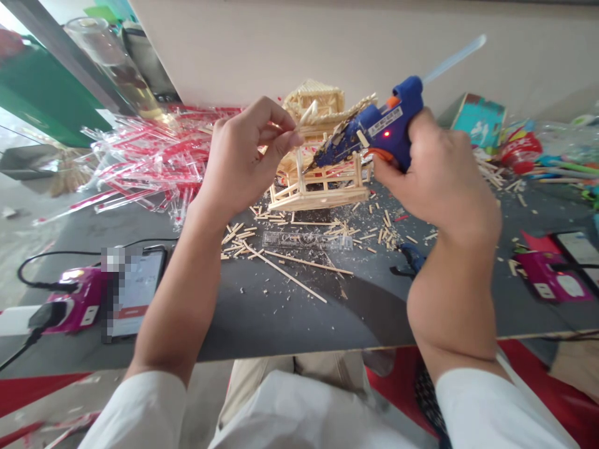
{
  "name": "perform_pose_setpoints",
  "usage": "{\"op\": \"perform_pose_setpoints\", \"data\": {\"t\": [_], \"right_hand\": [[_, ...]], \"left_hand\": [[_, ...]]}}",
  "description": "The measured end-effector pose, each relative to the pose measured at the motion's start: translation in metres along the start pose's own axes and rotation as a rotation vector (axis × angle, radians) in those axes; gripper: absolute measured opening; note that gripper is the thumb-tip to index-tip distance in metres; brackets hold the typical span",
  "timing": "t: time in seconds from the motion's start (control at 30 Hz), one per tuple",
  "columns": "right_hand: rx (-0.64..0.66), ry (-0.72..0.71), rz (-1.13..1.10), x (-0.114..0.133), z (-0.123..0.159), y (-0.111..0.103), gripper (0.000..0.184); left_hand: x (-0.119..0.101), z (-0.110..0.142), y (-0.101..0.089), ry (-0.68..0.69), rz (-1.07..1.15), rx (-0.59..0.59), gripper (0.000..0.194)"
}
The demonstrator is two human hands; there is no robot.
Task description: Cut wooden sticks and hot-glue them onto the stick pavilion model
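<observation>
My right hand [444, 168] is closed around a blue hot glue gun [374, 128] with an orange trigger, a lit red light and a clear glue stick out of its back. Its dark, stained nozzle points down-left at a model house [322, 196] built of thin wooden sticks. My left hand [255, 153] pinches a short wooden stick [309, 112] between thumb and fingertips, just above the model's left side. Whether that stick touches the model I cannot tell. The gun hides part of the model's roof and right side.
Cut stick pieces and a clear ruler [306, 241] lie on the dark table [299, 318]. Red-and-clear plastic wrappers [154, 156] pile up at left. A phone [140, 290] and purple power sockets [77, 299] with cables sit front left; another purple socket [555, 274] stands at right.
</observation>
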State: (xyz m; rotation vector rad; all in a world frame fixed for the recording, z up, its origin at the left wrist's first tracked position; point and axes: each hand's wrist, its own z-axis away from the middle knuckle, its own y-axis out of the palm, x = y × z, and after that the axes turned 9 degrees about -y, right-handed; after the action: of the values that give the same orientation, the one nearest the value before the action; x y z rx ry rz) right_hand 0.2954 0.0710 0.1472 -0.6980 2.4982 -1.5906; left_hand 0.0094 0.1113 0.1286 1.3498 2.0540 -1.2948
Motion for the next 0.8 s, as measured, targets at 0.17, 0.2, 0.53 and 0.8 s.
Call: {"op": "perform_pose_setpoints", "data": {"t": [0.17, 0.2, 0.53, 0.8], "right_hand": [[-0.072, 0.062, 0.108, 0.003, 0.000, -0.009, 0.047], [-0.106, 0.094, 0.105, 0.004, 0.000, -0.013, 0.052], [-0.223, 0.145, 0.275, -0.026, 0.012, -0.042, 0.051], [-0.105, 0.129, 0.339, -0.023, 0.011, -0.045, 0.058]], "left_hand": [[0.000, 0.001, 0.002, 0.005, 0.003, -0.011, 0.014], [0.001, 0.001, 0.003, 0.020, 0.008, -0.021, 0.014], [0.005, 0.003, 0.006, -0.011, -0.017, -0.055, 0.016], [0.008, 0.004, 0.007, -0.019, -0.013, -0.080, 0.018]]}}
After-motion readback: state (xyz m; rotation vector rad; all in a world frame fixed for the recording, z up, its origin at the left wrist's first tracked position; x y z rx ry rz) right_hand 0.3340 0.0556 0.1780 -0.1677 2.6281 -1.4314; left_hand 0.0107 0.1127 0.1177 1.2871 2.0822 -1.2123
